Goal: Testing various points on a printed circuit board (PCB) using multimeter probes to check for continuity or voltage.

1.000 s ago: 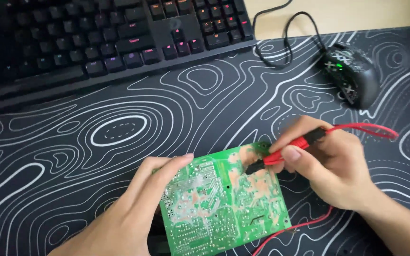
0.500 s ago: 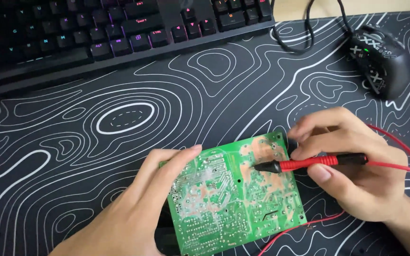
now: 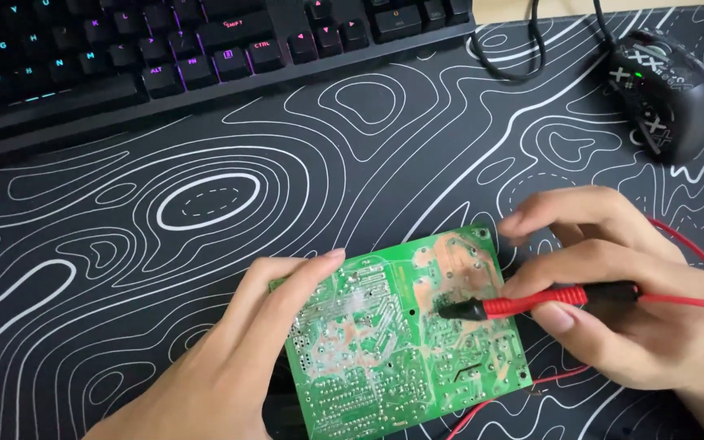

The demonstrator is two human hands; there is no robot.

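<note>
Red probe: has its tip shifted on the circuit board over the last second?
Yes. The red probe tip now sits lower, nearer the middle of the green circuit board; earlier it touched near the board's top right corner. The right hand levelled it.

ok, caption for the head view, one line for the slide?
Left hand steadies a green circuit board while the right hand touches a red test probe to it, on a contour-patterned desk mat.

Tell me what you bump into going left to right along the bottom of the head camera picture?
Left hand → green circuit board → red test probe → right hand, which holds the probe with its tip on the board. All lie on the black desk mat with white wavy lines.
</note>
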